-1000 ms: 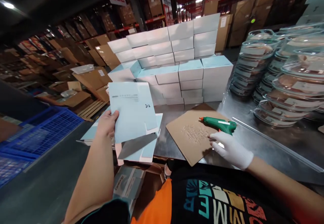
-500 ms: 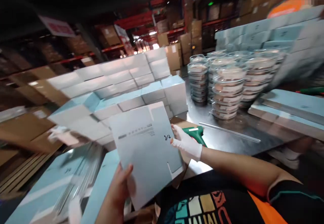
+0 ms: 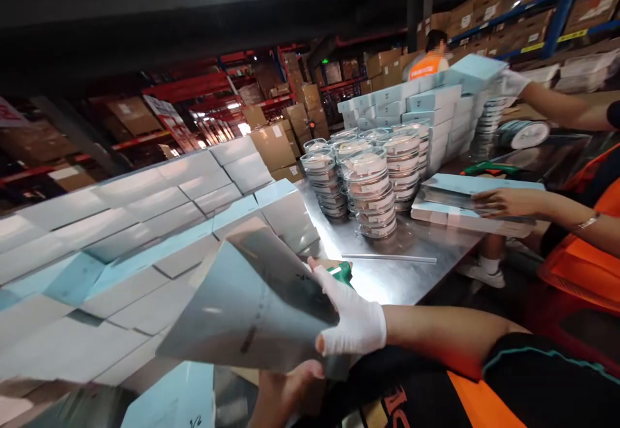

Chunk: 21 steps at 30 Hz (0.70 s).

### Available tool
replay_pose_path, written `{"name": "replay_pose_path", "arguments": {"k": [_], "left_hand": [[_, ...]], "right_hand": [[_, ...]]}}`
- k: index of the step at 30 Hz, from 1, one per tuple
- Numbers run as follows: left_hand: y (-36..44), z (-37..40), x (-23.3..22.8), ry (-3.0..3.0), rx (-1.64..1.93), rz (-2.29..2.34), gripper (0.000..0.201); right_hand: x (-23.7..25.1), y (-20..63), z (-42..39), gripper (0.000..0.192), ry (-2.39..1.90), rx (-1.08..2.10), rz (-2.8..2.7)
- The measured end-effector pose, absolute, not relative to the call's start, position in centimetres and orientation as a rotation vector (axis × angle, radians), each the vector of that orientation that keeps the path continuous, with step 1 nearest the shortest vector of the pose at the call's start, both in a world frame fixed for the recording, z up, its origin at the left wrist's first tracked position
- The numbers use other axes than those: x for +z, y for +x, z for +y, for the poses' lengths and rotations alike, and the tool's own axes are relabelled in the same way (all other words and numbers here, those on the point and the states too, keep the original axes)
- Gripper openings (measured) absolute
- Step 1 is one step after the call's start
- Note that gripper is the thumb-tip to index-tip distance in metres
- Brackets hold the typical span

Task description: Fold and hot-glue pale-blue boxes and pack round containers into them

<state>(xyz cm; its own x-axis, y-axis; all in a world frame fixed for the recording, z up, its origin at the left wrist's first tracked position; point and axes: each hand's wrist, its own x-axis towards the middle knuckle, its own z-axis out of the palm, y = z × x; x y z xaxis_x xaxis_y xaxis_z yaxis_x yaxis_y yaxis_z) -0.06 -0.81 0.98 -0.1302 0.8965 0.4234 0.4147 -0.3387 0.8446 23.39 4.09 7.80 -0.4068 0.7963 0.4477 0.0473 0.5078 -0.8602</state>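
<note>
1. The right hand (image 3: 351, 321), in a white glove, now clamps the near right edge of the flat, pale blue-grey cardboard box blank (image 3: 252, 305) in the lower centre of the frame. One second ago this hand lay beside the green glue gun on the brown card, so it has left the tool and come to the blank.
2. The bare left hand (image 3: 285, 392) is under the lower edge of the blank at the bottom centre. It seems to support the sheet from below, but its fingers are hidden, so I cannot tell how firmly it closes.
3. The blank was upright and faced the camera before; now it is tilted almost flat, with its printed face turned up and to the left. I judge that both hands are starting to fold it.
4. Only a small part of the green glue gun (image 3: 343, 273) shows just behind the gloved fingers, on the shiny steel table (image 3: 407, 273).
5. The view has swung to the right: stacks of round clear lidded containers (image 3: 371, 189) stand in the middle, and white-blue finished boxes (image 3: 145, 221) fill the left.
6. At the right edge, a co-worker's bare hand (image 3: 501, 202) rests on another pile of blanks.
</note>
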Motion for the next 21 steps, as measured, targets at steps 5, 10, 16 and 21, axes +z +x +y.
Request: {"name": "replay_pose_path", "arguments": {"k": [5,10,16,21], "left_hand": [[-0.8,-0.4,2.2,1.716,1.489,1.761,0.047],[-3.1,-0.8,5.9,2.095,1.253,1.558,0.040],[-4.6,-1.1,10.5,2.835,0.888,1.034,0.022],[-6.6,-0.9,9.1,3.093,0.667,0.823,0.037]], "right_hand": [[9.1,24.9,5.8,0.074,-0.895,0.491,-1.516],[12.3,27.7,4.7,0.061,-0.670,-0.442,-1.592],[14.2,28.1,3.4,0.042,-0.453,-0.277,-1.719],[13.3,28.0,3.3,0.037,-0.547,0.289,-1.647]]}}
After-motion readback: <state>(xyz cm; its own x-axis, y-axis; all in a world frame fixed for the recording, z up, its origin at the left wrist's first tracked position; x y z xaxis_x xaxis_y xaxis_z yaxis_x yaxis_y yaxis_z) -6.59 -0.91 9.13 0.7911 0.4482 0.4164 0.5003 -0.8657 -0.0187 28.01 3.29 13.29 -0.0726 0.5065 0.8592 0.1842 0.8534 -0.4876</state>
